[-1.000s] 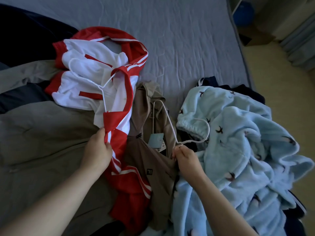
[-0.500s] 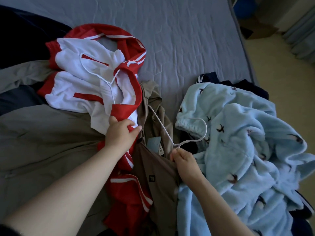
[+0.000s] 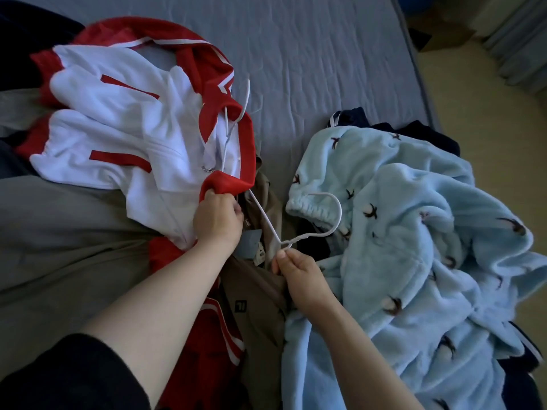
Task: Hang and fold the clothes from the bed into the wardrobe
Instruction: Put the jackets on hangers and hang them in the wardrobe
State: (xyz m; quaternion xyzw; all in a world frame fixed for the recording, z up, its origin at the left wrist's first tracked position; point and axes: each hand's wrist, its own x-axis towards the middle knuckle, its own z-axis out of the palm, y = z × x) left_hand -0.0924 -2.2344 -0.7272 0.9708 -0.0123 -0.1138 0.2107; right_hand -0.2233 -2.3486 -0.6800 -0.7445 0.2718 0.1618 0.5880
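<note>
A red and white jacket [image 3: 124,119] lies bunched on the bed at the left, with a second white hanger [image 3: 233,125] lying on it. My left hand [image 3: 217,220] grips a red edge of this jacket. My right hand [image 3: 299,272] pinches the neck of a white wire hanger [image 3: 313,229] just below its hook. That hanger's arm runs under the red edge, across a brown garment [image 3: 254,303] with a paper tag [image 3: 251,241]. A light blue fleece robe [image 3: 408,247] with small dark bird prints is heaped at the right.
The grey quilted mattress [image 3: 319,69] is bare toward the back. Olive-grey clothing [image 3: 65,250] spreads at the left, dark clothing [image 3: 20,48] at the far left and dark garments [image 3: 414,131] behind the robe. The bed's right edge borders a pale floor [image 3: 488,113].
My left hand moved right along the jacket's red edge and pulled it over the hanger's arm. The jacket bunched up higher. My right hand stays on the hanger's neck.
</note>
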